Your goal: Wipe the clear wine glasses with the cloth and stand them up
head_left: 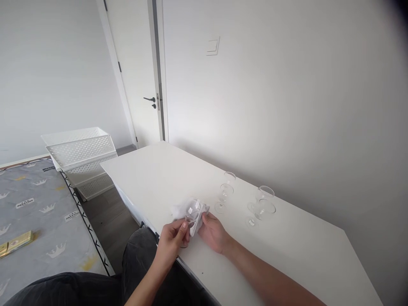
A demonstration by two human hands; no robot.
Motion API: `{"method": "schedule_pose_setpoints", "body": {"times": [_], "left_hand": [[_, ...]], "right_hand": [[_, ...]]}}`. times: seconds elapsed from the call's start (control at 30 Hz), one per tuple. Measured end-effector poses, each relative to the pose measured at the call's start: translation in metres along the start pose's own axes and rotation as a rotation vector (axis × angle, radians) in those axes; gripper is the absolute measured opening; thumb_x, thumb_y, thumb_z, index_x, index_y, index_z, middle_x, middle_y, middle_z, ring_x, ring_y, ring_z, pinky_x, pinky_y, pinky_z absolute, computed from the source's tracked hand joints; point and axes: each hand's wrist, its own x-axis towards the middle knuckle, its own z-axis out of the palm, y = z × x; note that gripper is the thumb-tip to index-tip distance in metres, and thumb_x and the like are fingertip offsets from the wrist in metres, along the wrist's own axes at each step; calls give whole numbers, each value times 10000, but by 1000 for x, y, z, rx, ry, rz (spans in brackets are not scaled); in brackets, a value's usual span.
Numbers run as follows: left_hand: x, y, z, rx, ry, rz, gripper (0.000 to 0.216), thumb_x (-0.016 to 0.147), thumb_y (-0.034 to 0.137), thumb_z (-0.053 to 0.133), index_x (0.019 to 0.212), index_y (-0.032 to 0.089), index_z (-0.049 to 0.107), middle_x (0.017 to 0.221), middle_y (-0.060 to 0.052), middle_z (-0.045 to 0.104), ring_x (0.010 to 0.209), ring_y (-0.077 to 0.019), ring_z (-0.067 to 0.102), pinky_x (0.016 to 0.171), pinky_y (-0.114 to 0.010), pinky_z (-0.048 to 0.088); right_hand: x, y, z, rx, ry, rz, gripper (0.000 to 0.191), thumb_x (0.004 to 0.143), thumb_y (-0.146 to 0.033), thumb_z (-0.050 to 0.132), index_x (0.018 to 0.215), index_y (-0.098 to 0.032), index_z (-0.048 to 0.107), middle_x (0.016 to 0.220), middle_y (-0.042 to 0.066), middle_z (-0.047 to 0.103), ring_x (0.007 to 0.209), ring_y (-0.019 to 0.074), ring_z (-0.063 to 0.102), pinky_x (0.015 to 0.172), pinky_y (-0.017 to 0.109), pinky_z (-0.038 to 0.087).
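Note:
A clear stemmed glass [191,211] is held tilted just above the white table near its front edge. My left hand [174,238] is closed around its stem, the fingers pinched together. In my right hand [214,233] is a whitish cloth [198,222], pressed against the side of the bowl. Part of the glass is hidden by the cloth and my fingers. Beyond my right hand, several clear stemmed glasses stand upright in two groups, including one glass [224,193] on the left and another glass [266,209] on the right.
The white table [153,170] runs along the wall. To the left lie a grey crown-patterned mattress [54,221] and, on it, a gold packet [17,243]. A white perforated rack [81,153] stands beyond, near a door [134,63] with a black handle.

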Motion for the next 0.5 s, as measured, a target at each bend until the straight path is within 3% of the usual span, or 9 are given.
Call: {"method": "schedule_pose_setpoints", "body": {"times": [0.13, 0.27, 0.37, 0.5], "left_hand": [[9, -4, 16, 90, 112, 0, 494, 998, 594, 527, 743, 175, 586, 601, 17, 507, 578, -124, 454, 576, -235, 351], [4, -2, 18, 309, 192, 86, 404, 1031, 525, 488, 803, 199, 563, 651, 22, 543, 611, -136, 508, 608, -238, 384], [-5, 6, 13, 448, 121, 135, 342, 1044, 448, 469, 816, 208, 555, 677, 19, 576, 625, -141, 543, 625, -243, 400], [-11, 22, -7, 529, -54, 152, 329, 1037, 409, 478, 802, 200, 576, 672, 8, 589, 613, -137, 519, 632, -255, 390]], "right_hand": [[2, 11, -8, -69, 135, -51, 440, 970, -617, 604, 1071, -199, 700, 1014, 98, 719, 1017, 279, 654, 957, 458, 505], [-3, 21, -11, -358, 220, -173, 411, 1004, -562, 591, 1217, -220, 672, 1132, 90, 707, 1063, 255, 639, 1018, 434, 484], [-8, 21, -10, -449, 237, -256, 432, 990, -534, 628, 1295, -229, 643, 1189, 98, 702, 1119, 261, 632, 1051, 440, 478], [-9, 11, -9, -284, 211, -215, 546, 837, -399, 841, 1314, -246, 625, 1226, 93, 704, 1124, 263, 656, 993, 417, 519]]}}
